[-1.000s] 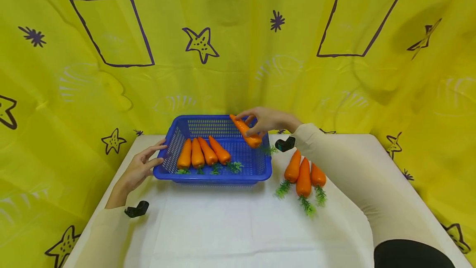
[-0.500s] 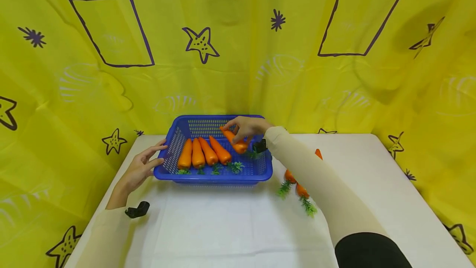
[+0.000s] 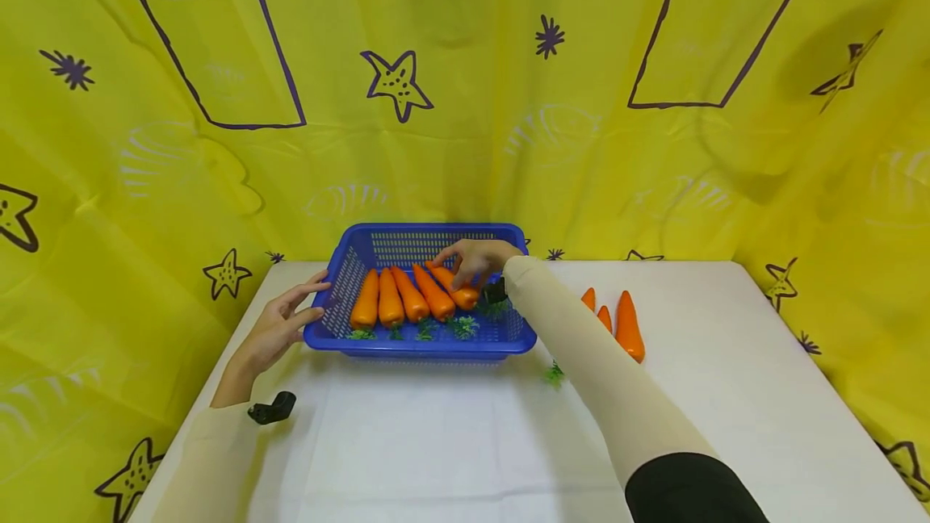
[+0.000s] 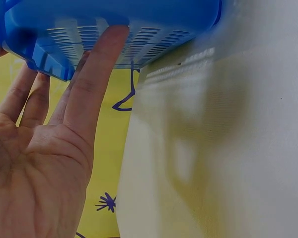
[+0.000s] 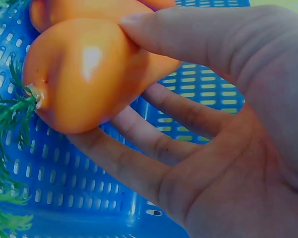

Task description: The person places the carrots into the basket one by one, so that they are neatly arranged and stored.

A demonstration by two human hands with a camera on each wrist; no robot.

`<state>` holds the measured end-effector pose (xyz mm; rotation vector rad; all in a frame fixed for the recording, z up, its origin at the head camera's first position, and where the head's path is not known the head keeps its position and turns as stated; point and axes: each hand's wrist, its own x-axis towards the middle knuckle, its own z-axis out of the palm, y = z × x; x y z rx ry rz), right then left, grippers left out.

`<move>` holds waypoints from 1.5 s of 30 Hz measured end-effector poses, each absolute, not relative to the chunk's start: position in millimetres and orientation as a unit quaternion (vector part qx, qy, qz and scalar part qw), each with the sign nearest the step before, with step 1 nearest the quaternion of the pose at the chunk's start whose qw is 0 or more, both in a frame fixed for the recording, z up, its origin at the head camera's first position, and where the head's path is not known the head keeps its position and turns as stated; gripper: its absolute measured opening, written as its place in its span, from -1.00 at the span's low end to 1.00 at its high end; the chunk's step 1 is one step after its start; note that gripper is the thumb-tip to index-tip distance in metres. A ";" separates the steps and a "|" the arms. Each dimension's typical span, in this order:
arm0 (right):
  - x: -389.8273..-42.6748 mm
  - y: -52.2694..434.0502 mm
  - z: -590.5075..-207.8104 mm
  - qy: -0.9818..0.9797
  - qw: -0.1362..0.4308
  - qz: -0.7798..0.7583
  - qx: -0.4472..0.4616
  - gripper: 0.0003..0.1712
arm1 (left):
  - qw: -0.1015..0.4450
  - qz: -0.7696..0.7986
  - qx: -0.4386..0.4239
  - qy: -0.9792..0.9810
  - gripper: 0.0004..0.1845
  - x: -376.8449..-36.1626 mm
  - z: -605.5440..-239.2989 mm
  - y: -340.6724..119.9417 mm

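A blue plastic basket (image 3: 421, 345) with slotted walls stands on the table. Several orange carrots with green leafy tops, such as the nearby carrot (image 3: 434, 294), lie side by side inside it. My right hand (image 3: 478, 261) reaches in and holds the rightmost carrot (image 5: 82, 74) between the thumb above and fingers below; this carrot lies beside its neighbour in the row. At the basket's left end my left hand (image 3: 270, 337) touches the side with extended fingers. In the left wrist view a fingertip (image 4: 118, 34) meets the basket's outer wall.
Right of the basket, more carrots (image 3: 630, 328) lie on the white table (image 3: 429, 434), partly hidden by the right sleeve (image 3: 581, 345). A yellow patterned curtain (image 3: 465, 152) rises behind the table and at both sides.
My right hand has moved left and down into the basket, bringing its carrot beside the others. The left hand has kept its place at the basket's side.
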<state>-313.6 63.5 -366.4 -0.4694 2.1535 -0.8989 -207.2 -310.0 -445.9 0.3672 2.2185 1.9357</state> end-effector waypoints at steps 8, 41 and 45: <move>-352.9 61.7 -405.1 0.818 0.417 -0.364 -0.158 -0.24 | 0.086 0.653 0.126 0.742 -0.46 -206.7 -446.5 -309.5; -351.7 63.2 -412.4 0.826 0.407 -0.346 -0.181 -0.19 | 0.088 0.661 0.128 0.734 -0.47 -207.5 -444.7 -311.0; -350.5 62.0 -409.5 0.830 0.408 -0.335 -0.182 -0.13 | 0.088 0.656 0.125 0.739 -0.47 -207.1 -443.6 -310.7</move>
